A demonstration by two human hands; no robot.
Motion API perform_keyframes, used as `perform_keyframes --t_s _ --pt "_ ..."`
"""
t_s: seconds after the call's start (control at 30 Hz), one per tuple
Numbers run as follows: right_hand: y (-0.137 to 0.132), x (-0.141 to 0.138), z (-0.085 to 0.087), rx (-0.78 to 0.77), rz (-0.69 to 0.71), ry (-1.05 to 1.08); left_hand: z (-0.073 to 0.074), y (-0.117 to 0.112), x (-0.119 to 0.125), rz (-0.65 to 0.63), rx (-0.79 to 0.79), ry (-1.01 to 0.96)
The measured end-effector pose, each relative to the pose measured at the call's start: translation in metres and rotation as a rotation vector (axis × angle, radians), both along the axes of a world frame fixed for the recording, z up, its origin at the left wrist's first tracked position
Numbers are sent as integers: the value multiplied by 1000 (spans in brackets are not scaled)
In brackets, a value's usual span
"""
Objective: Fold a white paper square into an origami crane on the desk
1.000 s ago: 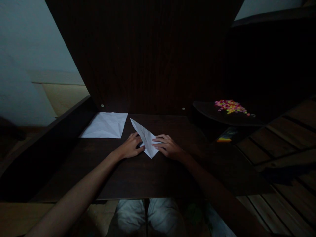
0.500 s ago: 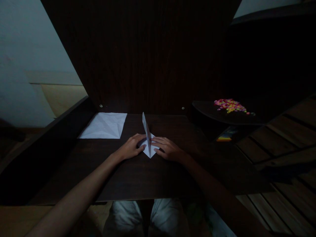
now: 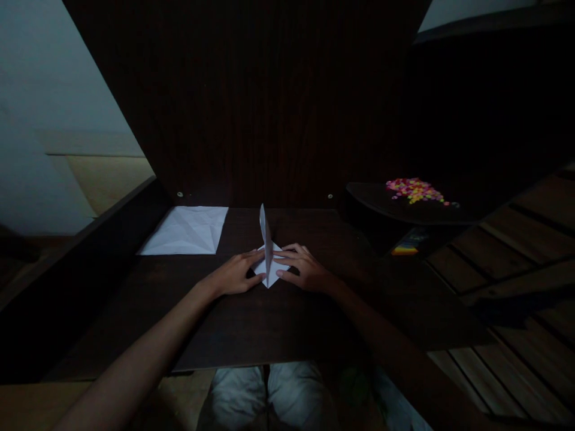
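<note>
A folded white paper [image 3: 269,272] lies on the dark desk in front of me, its lower part a flat diamond with a point toward me. From its middle a thin flap [image 3: 265,224] stands upright. My left hand [image 3: 238,272] rests on the paper's left side, fingers stretched out and thumb near the lower edge. On the right side, my right hand [image 3: 303,268] lies with fingers spread and pressing flat, their tips close to the upright flap. Neither hand is closed around the paper. Parts of the diamond are hidden under the fingers.
A creased white sheet [image 3: 184,230] lies at the back left of the desk [image 3: 224,341]. On a rounded shelf [image 3: 368,194] at the right is a pile of small colourful pieces [image 3: 415,190]. Dark panels rise at the back and left.
The fingers of my right hand have spread a little more, and my left thumb has shifted slightly lower. The flap still stands upright. The whole view has moved slightly.
</note>
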State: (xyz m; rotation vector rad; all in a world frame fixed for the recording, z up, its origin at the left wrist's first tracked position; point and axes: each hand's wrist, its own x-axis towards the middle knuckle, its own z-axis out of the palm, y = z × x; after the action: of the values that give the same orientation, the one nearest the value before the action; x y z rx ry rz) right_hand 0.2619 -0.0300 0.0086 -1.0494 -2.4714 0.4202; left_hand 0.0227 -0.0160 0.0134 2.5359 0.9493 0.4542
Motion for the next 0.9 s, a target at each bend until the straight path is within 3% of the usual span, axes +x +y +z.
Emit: perform_keyframes --t_s 0.23,0.43,0.7,0.9 --pt "4 -7 -4 5 -173 111 2 -6 2 11 -56 73" --pt "2 -9 -4 50 -205 111 5 -10 7 21 -69 63" --pt "2 -8 -2 62 -190 93 9 -11 10 56 -127 -111" --pt "1 -10 -2 27 -293 105 3 -6 15 120 -170 -300"
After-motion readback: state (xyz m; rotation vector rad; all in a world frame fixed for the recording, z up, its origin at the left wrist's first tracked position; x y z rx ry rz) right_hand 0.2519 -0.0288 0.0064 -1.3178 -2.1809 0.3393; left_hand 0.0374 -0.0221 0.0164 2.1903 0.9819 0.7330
